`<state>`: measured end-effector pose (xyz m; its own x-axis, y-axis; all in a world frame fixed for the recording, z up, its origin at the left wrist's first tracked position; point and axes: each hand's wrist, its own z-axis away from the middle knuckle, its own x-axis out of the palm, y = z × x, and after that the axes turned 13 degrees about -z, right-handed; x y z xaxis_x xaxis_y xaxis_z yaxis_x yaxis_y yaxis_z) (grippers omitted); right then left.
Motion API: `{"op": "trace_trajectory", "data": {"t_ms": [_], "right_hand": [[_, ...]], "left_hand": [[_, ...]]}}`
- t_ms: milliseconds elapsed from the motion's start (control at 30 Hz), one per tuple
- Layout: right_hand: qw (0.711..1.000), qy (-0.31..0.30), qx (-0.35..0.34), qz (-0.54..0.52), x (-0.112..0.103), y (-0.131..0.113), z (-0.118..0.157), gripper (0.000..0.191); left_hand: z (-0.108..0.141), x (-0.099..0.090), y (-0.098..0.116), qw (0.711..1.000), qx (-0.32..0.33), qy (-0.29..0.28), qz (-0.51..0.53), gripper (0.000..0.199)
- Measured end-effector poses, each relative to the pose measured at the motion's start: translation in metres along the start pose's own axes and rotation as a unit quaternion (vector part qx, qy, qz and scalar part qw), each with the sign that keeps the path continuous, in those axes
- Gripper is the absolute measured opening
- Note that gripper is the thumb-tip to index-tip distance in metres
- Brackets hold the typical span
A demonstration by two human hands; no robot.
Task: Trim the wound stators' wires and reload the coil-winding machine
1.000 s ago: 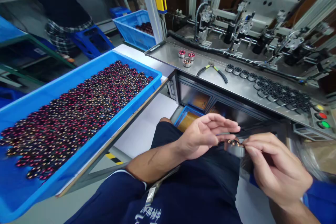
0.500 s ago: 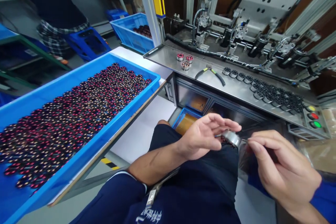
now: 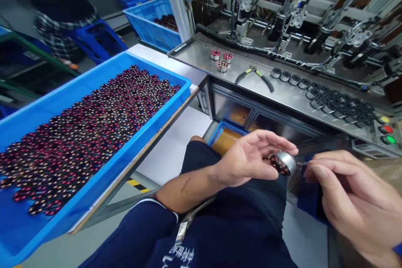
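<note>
1. The smooth metal ring (image 3: 289, 161) has tipped sideways, coppery coils (image 3: 278, 165) showing.
2. Left hand (image 3: 251, 157) holds it, fingers curled, above the lap (image 3: 260, 205); right hand (image 3: 348, 192) pinches a thin strand (image 3: 301, 163).
3. Open room before the steel bench's (image 3: 287, 95) straight edge.

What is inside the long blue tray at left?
Many small round parts with red or copper colouring cover most of the tray. What lies beneath them cannot be seen.

The metal bench (image 3: 197, 52) carries three wound cores (image 3: 222, 66), pliers (image 3: 265, 82) with spread handles and clustered dark-topped parts (image 3: 336, 101), while the white-topped table (image 3: 176, 66) beside it bears a blue tray (image 3: 94, 78).
</note>
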<state>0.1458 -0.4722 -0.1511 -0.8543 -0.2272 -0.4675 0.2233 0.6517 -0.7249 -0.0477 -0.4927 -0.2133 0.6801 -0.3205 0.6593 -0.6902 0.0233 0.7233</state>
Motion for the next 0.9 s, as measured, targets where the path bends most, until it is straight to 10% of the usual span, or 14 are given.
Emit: {"op": "trace_trajectory", "data": {"t_ms": [100, 300, 667, 900], "right_hand": [[0.997, -0.041, -0.027, -0.056, -0.001, -0.001, -0.005, 0.021], [0.997, -0.061, -0.043, -0.02, -0.007, 0.0, -0.005, 0.021], [0.999, 0.032, -0.021, -0.004, 0.006, 0.003, -0.007, 0.012], [0.998, 0.045, -0.025, -0.044, 0.01, 0.0, -0.005, 0.012]], "left_hand": [[-0.006, -0.003, -0.003, 0.999, -0.01, 0.018, 0.029, 0.047], [-0.013, -0.014, -0.01, 0.932, -0.261, -0.251, 0.023, 0.063], [-0.002, 0.001, -0.011, 0.995, 0.039, 0.035, -0.087, 0.044], [0.0, 0.0, -0.016, 0.987, -0.007, 0.05, -0.153, 0.037]]}}
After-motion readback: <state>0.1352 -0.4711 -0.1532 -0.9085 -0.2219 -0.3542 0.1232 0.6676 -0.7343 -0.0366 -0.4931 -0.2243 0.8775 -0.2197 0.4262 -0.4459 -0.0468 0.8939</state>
